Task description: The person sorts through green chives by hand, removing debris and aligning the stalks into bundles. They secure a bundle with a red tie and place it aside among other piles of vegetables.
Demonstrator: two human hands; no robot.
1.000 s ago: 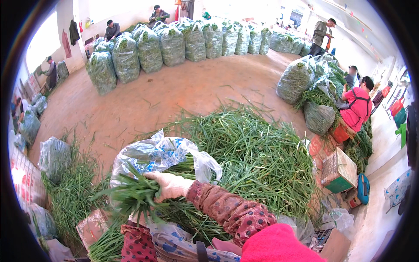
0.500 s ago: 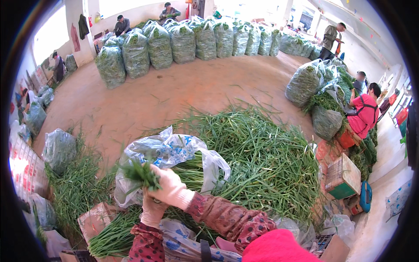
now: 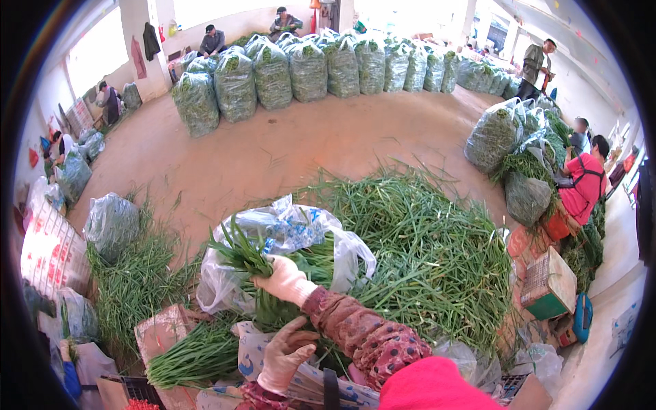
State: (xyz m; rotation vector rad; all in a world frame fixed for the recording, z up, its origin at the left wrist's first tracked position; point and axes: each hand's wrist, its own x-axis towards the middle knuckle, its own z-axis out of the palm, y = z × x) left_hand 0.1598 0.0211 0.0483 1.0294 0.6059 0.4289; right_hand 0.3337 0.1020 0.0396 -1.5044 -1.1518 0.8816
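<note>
In my right hand, gloved in pale knit, is a bunch of green chives, held with the leaf tips up and left over an open plastic bag. More chives lie inside that white and blue bag. My left hand, also gloved, is lower and nearer to me, fingers apart and holding nothing I can see. Beneath it spreads a patterned cloth across my lap. Just left of the cloth rests a neat bundle of chives on a cardboard box.
A large heap of loose chives covers the floor to the right of the bag. More loose chives lie at the left. Filled bags stand in a row farther off. A co-worker in pink sits at the right beside a box.
My left hand has come away from the chives and dropped toward my lap, its fingers opening. My right hand keeps the bunch, now turned more upright. The whole view has shifted slightly.
</note>
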